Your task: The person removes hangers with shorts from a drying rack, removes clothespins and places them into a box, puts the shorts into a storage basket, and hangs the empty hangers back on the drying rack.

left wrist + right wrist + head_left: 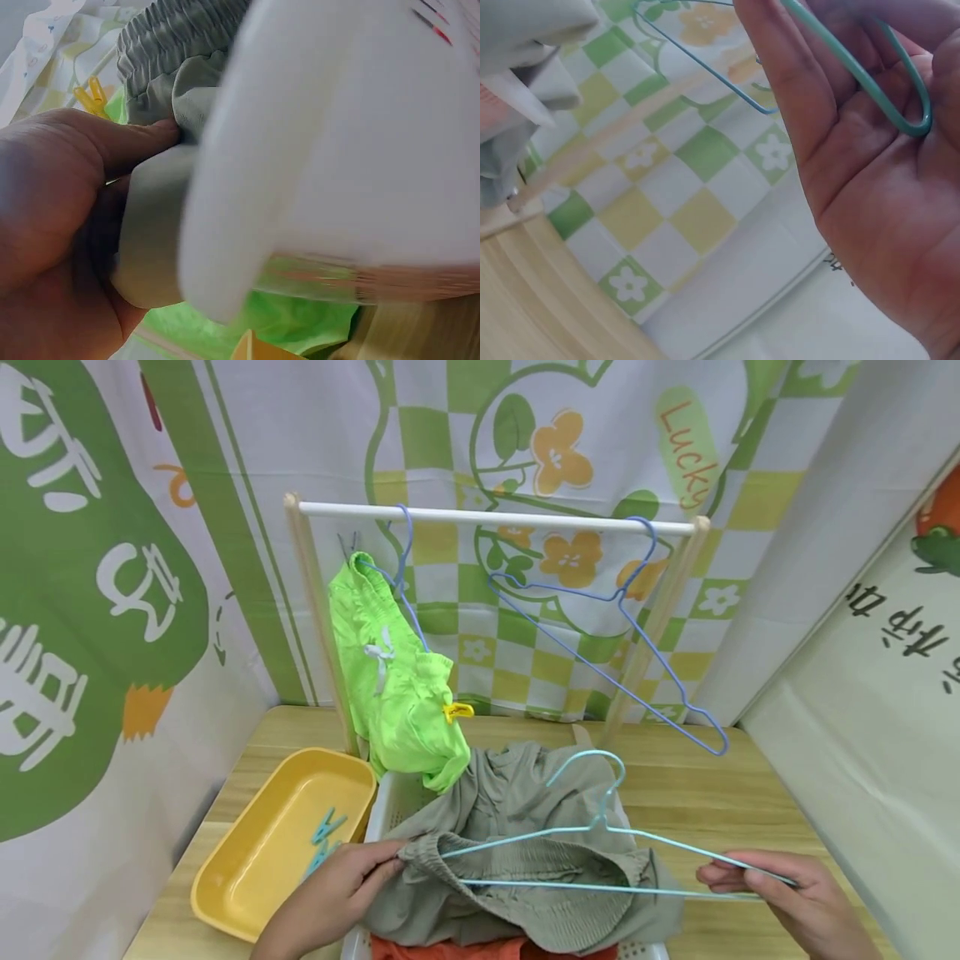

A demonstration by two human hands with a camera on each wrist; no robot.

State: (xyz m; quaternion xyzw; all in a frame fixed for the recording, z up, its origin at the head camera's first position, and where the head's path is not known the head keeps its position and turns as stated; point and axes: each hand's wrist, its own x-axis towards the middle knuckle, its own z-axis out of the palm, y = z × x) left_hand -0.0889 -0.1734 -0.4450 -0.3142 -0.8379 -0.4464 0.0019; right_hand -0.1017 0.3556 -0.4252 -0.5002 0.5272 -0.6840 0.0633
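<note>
My left hand [341, 893] pinches the elastic waistband of grey-green pants [525, 785] at its left edge, thumb on top. The same grip on the fabric shows in the left wrist view, where a blurred white shape covers much of the picture. A light turquoise hanger [601, 818] lies across the waistband opening, its left end inside the waist and its hook pointing up. My right hand [795, 893] holds the hanger's right end, outside the pants. In the right wrist view the hanger's bent corner rests against the palm, with fingers curled around the wire.
Bright green shorts [397, 677] with a yellow clip [458, 712] hang from a rack [495, 517], beside a bare blue hanger [577, 656]. A white basket [382, 810] with red cloth [450, 950] stands under the pants. Turquoise clips [326, 827] lie in a yellow tub [255, 852].
</note>
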